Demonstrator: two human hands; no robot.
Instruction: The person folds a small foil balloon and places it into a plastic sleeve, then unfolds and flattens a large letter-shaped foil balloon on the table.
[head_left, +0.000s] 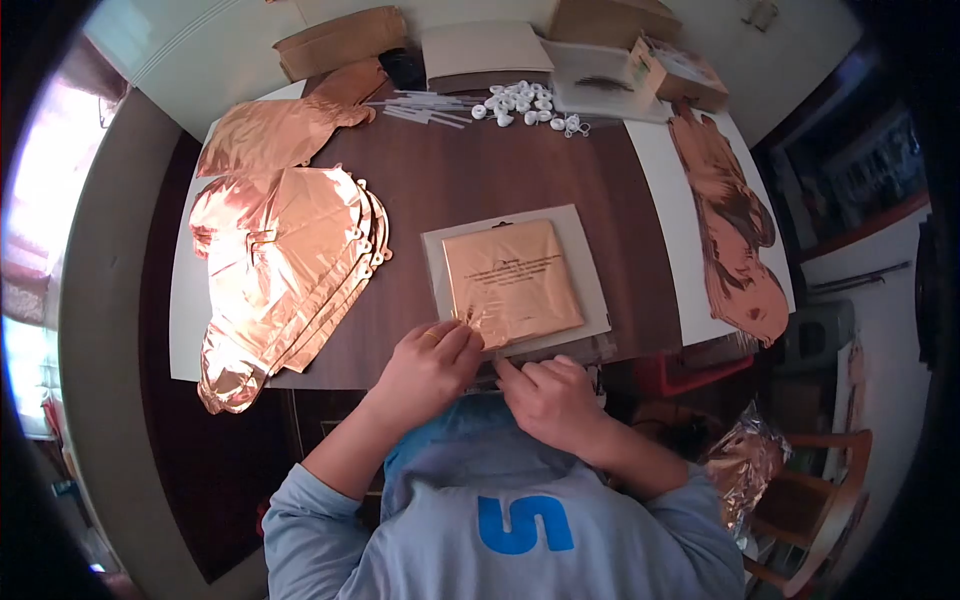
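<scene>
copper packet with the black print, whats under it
A white card shows around the copper packet, with the brown table beyond. The card's middle is covered, so anything there is hidden. The left hand also hides part of the lower left.

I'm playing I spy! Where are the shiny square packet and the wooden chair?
Shiny square packet [514,285]: head view, middle of its printed face.
Wooden chair [832,439]: head view, its top edge.

A dark brown wood-grain table [420,175] is bordered by pale walls [180,40]; its left side is lit by a bright, pink-tinged window [50,150].
</scene>
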